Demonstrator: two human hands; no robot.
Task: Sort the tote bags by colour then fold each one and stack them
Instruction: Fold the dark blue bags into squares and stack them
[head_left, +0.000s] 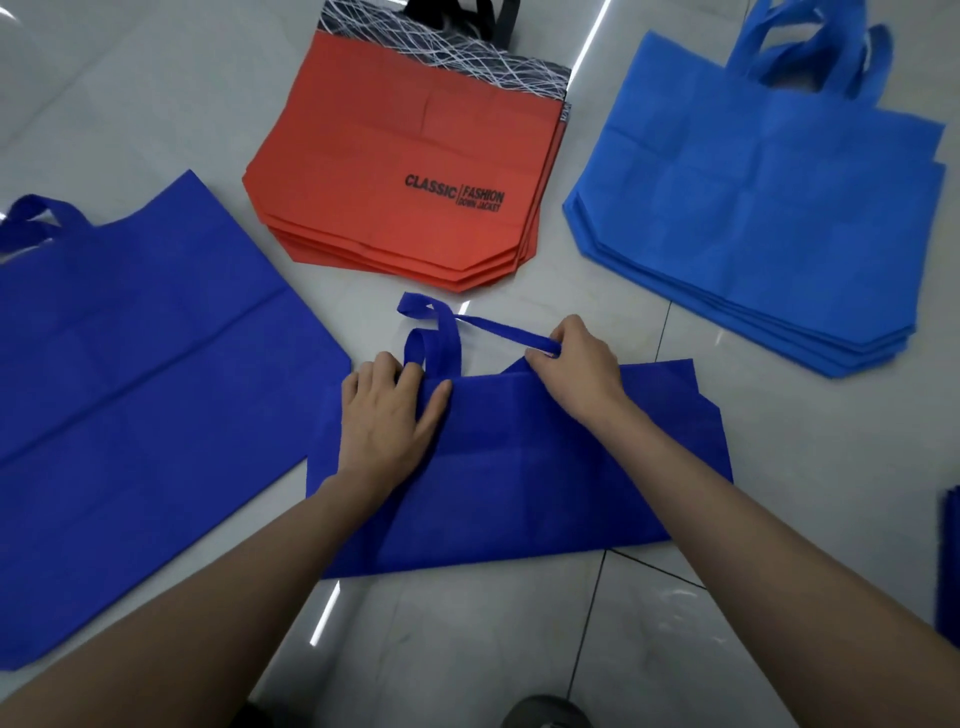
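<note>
Pressed the dark blue tote bag (519, 467), flat on the tiled floor (675, 623) just in front, with the left hand (387, 415), fingers straight and close together at its top edge. Pinched its handle strap (498, 332) in the right hand (576, 364), fingers curled round it. Risked a lopsided fold: light cloth on glossy tile, probably quick to slide or spring open on easing the flat hand, with the other loop left sticking out. Read, in black on top of the red stack (405, 176): "CLASSIC | FASHION DOWN JACKET". Found no writing on the light blue stack (753, 208).
</note>
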